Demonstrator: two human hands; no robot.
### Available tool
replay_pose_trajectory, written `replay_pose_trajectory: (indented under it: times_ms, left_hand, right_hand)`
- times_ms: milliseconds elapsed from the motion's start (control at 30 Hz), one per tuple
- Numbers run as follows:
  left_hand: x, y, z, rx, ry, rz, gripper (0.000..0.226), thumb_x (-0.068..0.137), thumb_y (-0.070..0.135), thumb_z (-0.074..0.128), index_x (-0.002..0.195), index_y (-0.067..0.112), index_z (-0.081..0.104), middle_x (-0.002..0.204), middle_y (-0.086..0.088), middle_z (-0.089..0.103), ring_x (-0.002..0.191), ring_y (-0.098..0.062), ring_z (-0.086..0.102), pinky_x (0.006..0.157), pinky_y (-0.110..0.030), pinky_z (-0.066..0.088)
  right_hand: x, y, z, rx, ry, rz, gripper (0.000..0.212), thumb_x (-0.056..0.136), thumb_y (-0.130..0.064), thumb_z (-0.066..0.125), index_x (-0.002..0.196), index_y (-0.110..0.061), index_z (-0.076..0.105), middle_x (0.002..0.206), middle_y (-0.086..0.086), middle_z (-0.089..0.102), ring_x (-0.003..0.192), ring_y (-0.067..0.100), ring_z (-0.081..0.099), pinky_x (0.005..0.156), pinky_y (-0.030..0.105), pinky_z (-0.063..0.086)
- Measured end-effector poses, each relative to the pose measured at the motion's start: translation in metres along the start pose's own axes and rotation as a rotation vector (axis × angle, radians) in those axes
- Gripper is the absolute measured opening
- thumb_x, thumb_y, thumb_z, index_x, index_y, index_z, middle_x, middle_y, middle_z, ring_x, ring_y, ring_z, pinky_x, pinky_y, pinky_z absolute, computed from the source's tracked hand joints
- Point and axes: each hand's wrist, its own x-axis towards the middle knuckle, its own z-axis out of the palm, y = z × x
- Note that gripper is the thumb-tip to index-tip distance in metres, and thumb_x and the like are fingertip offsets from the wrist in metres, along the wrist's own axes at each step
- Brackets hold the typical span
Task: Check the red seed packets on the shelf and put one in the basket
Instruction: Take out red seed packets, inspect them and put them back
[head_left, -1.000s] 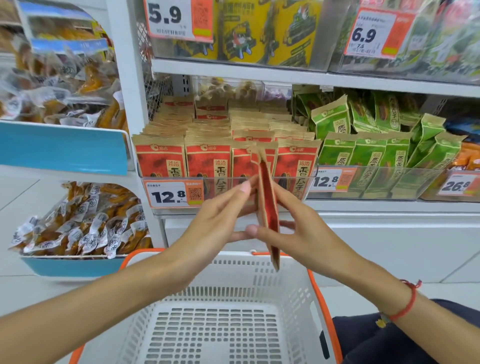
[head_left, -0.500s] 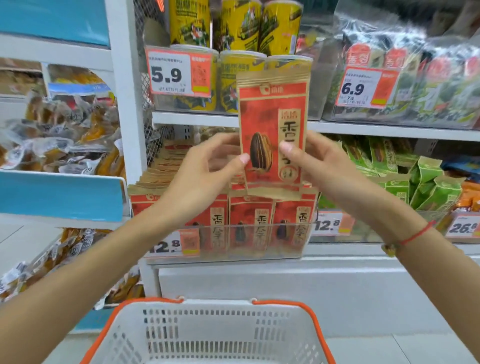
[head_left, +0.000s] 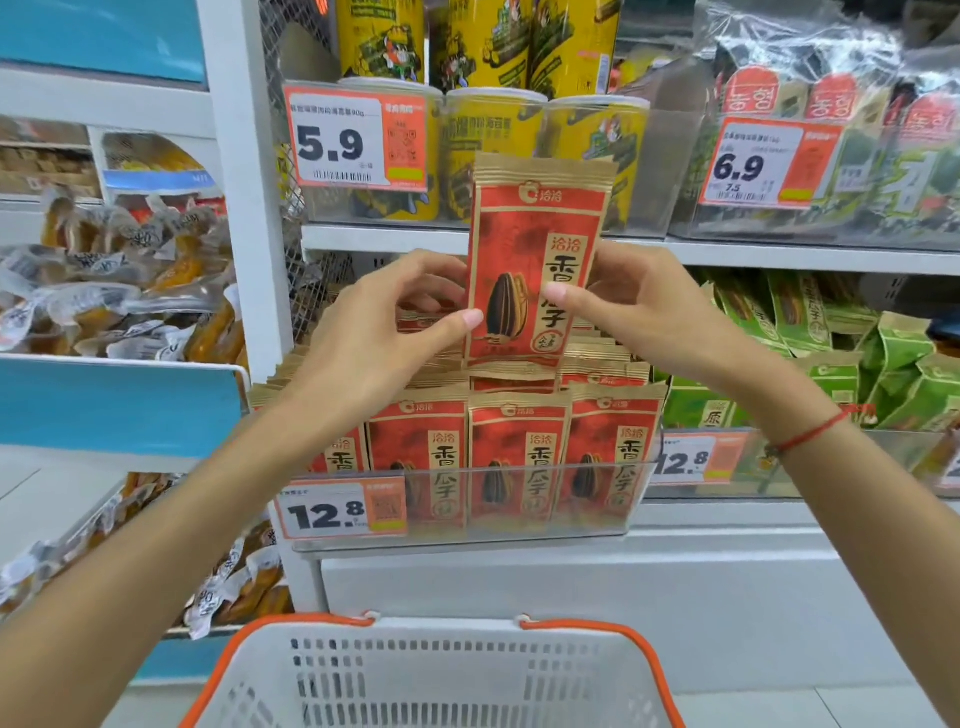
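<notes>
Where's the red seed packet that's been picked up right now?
Head view, centre: the red seed packet is upright, pinched between left hand and right hand, above the shelved red packets.

Both arms raised; left hand (head_left: 379, 332) and right hand (head_left: 644, 312) each in a pinching grip

Both forearms are seen bare, with no sleeves in view. A thin red string bracelet (head_left: 808, 435) is worn on the right wrist, with a small knot or charm at its lower end. The nails are kept short.
</notes>
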Motion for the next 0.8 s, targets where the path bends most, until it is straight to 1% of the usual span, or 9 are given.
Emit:
replay_pose_trajectory:
  times_ms: [100,200,300,433,533,600,667,733,800]
  left_hand:
    - [0.000,0.004,0.001,0.013,0.011,0.035,0.031,0.085,0.050,0.062,0.114,0.038,0.057,0.102,0.023,0.066,0.104,0.003,0.060,0.097,-0.042,0.048]
    - [0.001,0.008,0.005,0.006,0.014,0.061,0.027,0.088,0.046,0.063,0.113,0.039,0.055,0.103,0.026,0.064,0.105,0.005,0.058,0.099,-0.040,0.046]
    - [0.002,0.004,0.008,0.013,-0.021,0.057,0.032,0.088,0.045,0.065,0.116,0.033,0.058,0.106,0.021,0.066,0.108,0.003,0.058,0.100,-0.042,0.045]
    - [0.001,-0.013,0.007,0.137,-0.166,-0.009,0.032,0.085,0.050,0.064,0.114,0.037,0.059,0.113,0.021,0.064,0.116,-0.006,0.054,0.104,-0.047,0.040]
    - [-0.001,-0.015,0.011,0.220,-0.160,-0.019,0.044,0.084,0.056,0.061,0.123,0.036,0.058,0.123,0.019,0.060,0.122,-0.008,0.046,0.105,-0.045,0.038]
    - [-0.002,-0.011,0.017,0.158,-0.114,-0.001,0.043,0.085,0.053,0.061,0.125,0.036,0.057,0.118,0.024,0.060,0.118,-0.002,0.048,0.104,-0.040,0.038]
    - [-0.003,-0.008,0.024,0.092,-0.049,0.034,0.030,0.088,0.046,0.062,0.116,0.036,0.063,0.107,0.024,0.066,0.110,0.003,0.056,0.101,-0.039,0.043]
    - [-0.003,-0.006,0.028,0.099,-0.001,0.031,0.021,0.089,0.041,0.063,0.108,0.035,0.068,0.102,0.020,0.068,0.105,0.001,0.059,0.096,-0.039,0.047]
    - [-0.004,-0.007,0.032,0.212,0.017,0.031,0.020,0.090,0.040,0.063,0.109,0.037,0.066,0.106,0.020,0.066,0.107,-0.004,0.055,0.092,-0.033,0.043]
  right_hand:
    - [-0.002,-0.004,-0.009,-0.027,-0.007,-0.014,0.030,0.090,-0.030,0.062,0.119,-0.022,0.065,0.110,-0.009,0.071,0.099,0.005,0.068,0.089,0.024,0.054]
    - [-0.004,-0.008,-0.020,-0.017,-0.022,-0.031,0.031,0.089,-0.029,0.062,0.119,-0.022,0.065,0.110,-0.010,0.071,0.100,0.004,0.068,0.087,0.019,0.053]
    - [-0.006,-0.004,-0.021,-0.009,-0.047,-0.012,0.030,0.086,-0.027,0.064,0.115,-0.022,0.067,0.108,-0.014,0.071,0.098,0.002,0.068,0.085,0.016,0.052]
    - [-0.009,0.015,-0.005,-0.086,-0.152,0.076,0.032,0.084,-0.027,0.069,0.115,-0.019,0.068,0.108,-0.008,0.072,0.095,0.005,0.069,0.088,0.027,0.055]
    - [-0.009,0.024,0.001,-0.149,-0.158,0.084,0.028,0.083,-0.027,0.072,0.109,-0.015,0.070,0.099,-0.003,0.074,0.091,0.011,0.070,0.086,0.032,0.055]
    - [-0.007,0.022,-0.002,-0.139,-0.080,0.062,0.026,0.082,-0.026,0.074,0.105,-0.014,0.071,0.093,0.000,0.074,0.089,0.013,0.069,0.082,0.024,0.054]
    - [-0.004,0.017,-0.004,-0.137,-0.044,0.049,0.018,0.084,-0.023,0.073,0.100,-0.015,0.074,0.088,-0.003,0.074,0.084,0.005,0.069,0.077,0.014,0.051]
    - [-0.003,0.013,0.000,-0.210,-0.071,0.042,0.012,0.084,-0.022,0.073,0.095,-0.018,0.076,0.086,-0.006,0.074,0.080,-0.001,0.067,0.075,0.010,0.049]
    - [-0.003,0.013,0.004,-0.290,-0.096,0.048,0.009,0.082,-0.023,0.075,0.091,-0.022,0.077,0.084,-0.005,0.075,0.077,-0.004,0.066,0.072,0.007,0.048]
